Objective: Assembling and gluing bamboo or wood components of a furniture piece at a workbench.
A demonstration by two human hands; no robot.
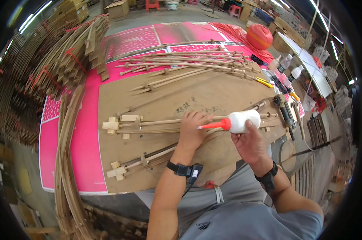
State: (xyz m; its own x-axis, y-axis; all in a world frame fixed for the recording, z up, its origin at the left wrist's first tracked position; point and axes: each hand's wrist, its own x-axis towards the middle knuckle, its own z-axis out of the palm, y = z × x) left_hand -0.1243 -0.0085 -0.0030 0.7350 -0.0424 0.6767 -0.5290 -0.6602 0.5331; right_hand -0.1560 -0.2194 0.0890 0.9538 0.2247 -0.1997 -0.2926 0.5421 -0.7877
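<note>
My right hand (251, 146) is closed round a white squeeze bottle (245, 121) with a red cap and long red nozzle, tilted nearly level and pointing left. The nozzle tip is just in front of my left hand (193, 130), which lies with curled fingers over a long wooden rod (161, 122). The rod runs through under those fingers, whose tips are partly hidden. Flat wooden strips (149, 130) lie alongside it, between small pale wood blocks (111, 125) on a brown board (169, 98). Nearer me, a second rod (161, 155) lies beside another block cross (117, 171).
Several knobbed wooden rods (189, 64) lie across the table's far side. Bundled wood strips (71, 132) lie along the pink table cover (93, 148) at left. A power drill (283, 111), yellow-handled pliers (264, 82) and plastic bottles (285, 63) lie at right; a red bag (259, 37) sits behind.
</note>
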